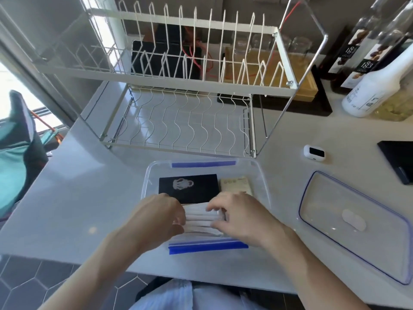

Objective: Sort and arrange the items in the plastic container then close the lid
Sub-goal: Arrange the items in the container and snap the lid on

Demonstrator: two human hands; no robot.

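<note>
A clear plastic container (259, 173) with blue clips sits on the white counter in front of me. Inside it lie a black packet (190, 186) with a white print and, to its right, a cream packet (234, 184). Near the container's front, a bundle of white paper-wrapped sticks (201, 218) is held from both ends. My left hand (161, 215) grips its left end and my right hand (237, 215) grips its right end. The container's clear, blue-rimmed lid (348, 222) lies flat on the counter to the right.
A white wire dish rack (183, 117) stands just behind the container. A small white device (314, 153) and a black object (397, 159) lie at the right. Bottles (366, 90) and a black tray stand at the back right. The counter's edge is near my body.
</note>
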